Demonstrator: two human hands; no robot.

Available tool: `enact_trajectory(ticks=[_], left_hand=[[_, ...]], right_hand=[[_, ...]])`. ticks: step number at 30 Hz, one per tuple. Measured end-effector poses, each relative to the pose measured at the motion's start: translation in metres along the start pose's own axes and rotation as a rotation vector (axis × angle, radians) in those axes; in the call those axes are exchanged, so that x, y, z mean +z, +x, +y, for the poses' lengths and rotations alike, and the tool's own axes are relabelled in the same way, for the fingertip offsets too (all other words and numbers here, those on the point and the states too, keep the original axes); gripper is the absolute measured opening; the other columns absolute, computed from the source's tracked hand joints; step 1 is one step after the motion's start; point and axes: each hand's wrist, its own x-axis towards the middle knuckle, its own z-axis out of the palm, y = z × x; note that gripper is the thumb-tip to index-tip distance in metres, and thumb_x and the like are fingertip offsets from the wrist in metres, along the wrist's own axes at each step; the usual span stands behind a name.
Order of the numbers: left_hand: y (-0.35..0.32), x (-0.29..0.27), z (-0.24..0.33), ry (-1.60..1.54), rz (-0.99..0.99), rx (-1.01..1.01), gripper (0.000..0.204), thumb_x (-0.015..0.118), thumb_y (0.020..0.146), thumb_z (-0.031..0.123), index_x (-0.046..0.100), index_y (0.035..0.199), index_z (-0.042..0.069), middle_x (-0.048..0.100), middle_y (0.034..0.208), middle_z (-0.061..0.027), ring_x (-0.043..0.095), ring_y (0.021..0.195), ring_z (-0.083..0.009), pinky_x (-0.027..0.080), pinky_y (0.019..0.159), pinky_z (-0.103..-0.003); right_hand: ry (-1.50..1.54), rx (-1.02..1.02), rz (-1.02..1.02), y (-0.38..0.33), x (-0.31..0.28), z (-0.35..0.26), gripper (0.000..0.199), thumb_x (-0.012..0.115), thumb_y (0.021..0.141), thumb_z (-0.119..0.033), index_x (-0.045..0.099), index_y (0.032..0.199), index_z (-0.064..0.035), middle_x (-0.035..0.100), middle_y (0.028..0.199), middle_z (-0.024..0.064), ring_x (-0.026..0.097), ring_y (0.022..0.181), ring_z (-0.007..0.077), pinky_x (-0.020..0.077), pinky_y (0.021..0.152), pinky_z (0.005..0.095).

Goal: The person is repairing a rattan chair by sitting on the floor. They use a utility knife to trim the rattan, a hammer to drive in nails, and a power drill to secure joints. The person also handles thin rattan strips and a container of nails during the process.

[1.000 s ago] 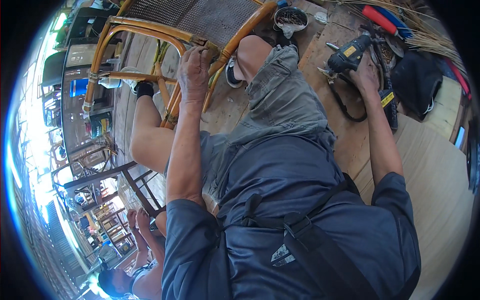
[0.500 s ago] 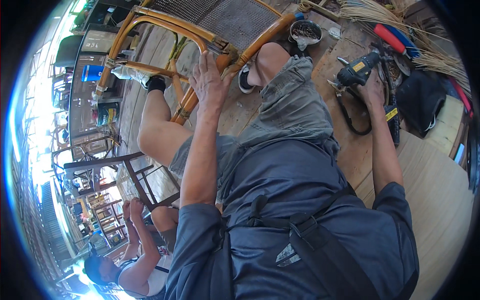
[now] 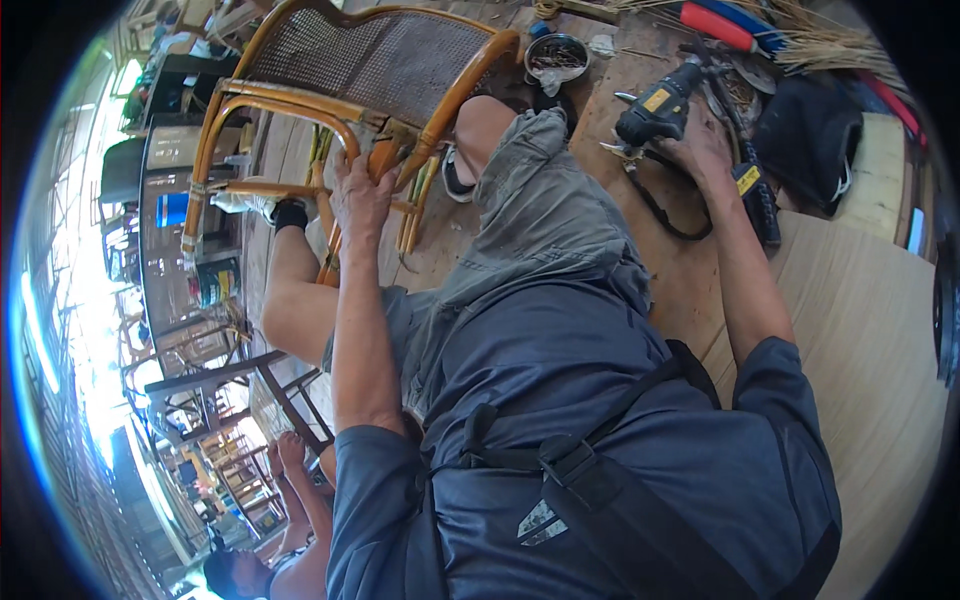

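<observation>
A rattan chair [image 3: 437, 125] with a dark woven cane panel [image 3: 385, 60] stands tipped in front of my legs, at the upper left. My left hand [image 3: 362, 200] is closed on its frame, around the pole joint beside an orange-brown block [image 3: 384, 158]. Over on the right, a black and yellow power drill [image 3: 658, 105] rests on the wooden boards. My right hand [image 3: 703, 150] is closed about its handle, with some of the fingers hidden behind the drill.
A metal bowl of small dark pieces [image 3: 557, 55] sits beyond my knee. Red-handled [image 3: 718, 28] and blue tools, rattan strips [image 3: 830, 55] and a black cloth bag [image 3: 808, 140] lie at the right. Lower left, another person [image 3: 295, 540] sits near a dark wooden frame [image 3: 215, 380].
My left hand has gone from lying flat with straight fingers to curling round the chair frame. The whole view has shifted, showing more of the chair. My right hand stays at the drill.
</observation>
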Motion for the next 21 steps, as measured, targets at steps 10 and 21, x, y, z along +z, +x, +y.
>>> enact_trajectory(ticks=[10, 21], left_hand=[[0.0, -0.005, 0.008, -0.346, -0.069, -0.014, 0.038, 0.055, 0.09, 0.038, 0.066, 0.108, 0.006, 0.055, 0.112, -0.022, 0.053, 0.107, -0.0358, 0.043, 0.088, -0.042], [0.022, -0.013, 0.014, -0.291, -0.27, -0.251, 0.056, 0.047, 0.086, 0.06, 0.069, 0.103, 0.011, 0.058, 0.107, -0.021, 0.058, 0.101, -0.0367, 0.043, 0.087, -0.044]], right_hand=[[0.051, -0.052, 0.1, 0.0, -0.006, 0.008, 0.07, 0.067, 0.076, -0.041, 0.044, 0.129, -0.002, 0.056, 0.117, 0.0274, 0.054, 0.111, 0.0407, 0.0403, 0.096, 0.0447], [-0.203, 0.161, -0.003, 0.073, -0.039, 0.141, 0.033, 0.065, 0.077, -0.025, 0.065, 0.097, 0.0011, 0.065, 0.089, 0.0237, 0.064, 0.09, 0.0354, 0.0472, 0.076, 0.0412]])
